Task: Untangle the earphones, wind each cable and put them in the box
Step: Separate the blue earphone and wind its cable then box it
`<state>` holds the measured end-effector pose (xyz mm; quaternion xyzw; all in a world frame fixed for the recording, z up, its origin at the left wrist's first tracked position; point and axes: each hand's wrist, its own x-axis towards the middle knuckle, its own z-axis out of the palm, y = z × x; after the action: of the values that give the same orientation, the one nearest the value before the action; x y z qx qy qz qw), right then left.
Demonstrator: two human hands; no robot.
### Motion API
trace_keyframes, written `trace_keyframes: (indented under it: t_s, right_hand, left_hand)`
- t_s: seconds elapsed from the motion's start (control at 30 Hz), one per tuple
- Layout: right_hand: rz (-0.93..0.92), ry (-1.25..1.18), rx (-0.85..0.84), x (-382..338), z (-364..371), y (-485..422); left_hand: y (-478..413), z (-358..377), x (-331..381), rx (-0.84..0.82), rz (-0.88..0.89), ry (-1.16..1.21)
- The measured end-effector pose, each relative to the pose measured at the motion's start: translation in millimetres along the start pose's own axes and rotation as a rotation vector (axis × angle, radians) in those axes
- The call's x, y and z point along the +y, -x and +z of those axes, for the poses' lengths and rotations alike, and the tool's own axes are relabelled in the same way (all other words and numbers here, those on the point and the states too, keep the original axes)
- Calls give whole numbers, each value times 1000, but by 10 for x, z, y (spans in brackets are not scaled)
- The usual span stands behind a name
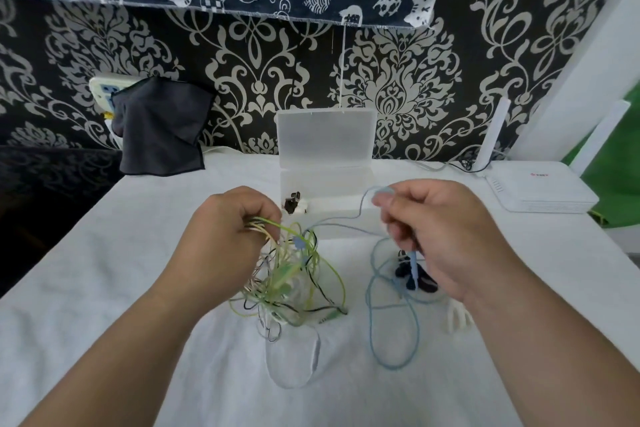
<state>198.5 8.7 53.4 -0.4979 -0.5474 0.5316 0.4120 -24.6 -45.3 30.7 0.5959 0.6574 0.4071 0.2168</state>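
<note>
Separating the blue cable (pixel 414 269) from the tangle (pixel 294 281) appears to be the current step. The left hand (pixel 228 222) anchors the tangle in a closed grip above the tabletop (pixel 138 253), and the right hand (pixel 440 236) pinches the blue cable and holds it off to the side. The box (pixel 332 184) stands open behind, lid up, probably for loading. Count: 2 hands, 1 box, 1 blue cable, 1 tangle of green, pale and black strands. The number of sets within cannot be told.

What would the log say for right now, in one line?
left hand: grips tangle | right hand: pinches blue cable | box: open | step: untangling
</note>
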Motion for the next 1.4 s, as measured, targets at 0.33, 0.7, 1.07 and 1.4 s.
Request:
trace_keyframes:
  t_s: [0.33, 0.7, 1.07, 1.4]
  right_hand:
    - [-132, -398, 72, -211, -125, 34]
    - [-113, -275, -383, -336, 21, 219]
    - [-221, -754, -248, -463, -180, 153]
    - [195, -332, 283, -165, -326, -68]
  left_hand:
    - [-44, -218, -192, 2, -275, -605]
    - [51, -17, 209, -291, 62, 226]
    - [44, 271, 34, -184, -23, -140]
    - [0, 112, -23, -175, -86, 223]
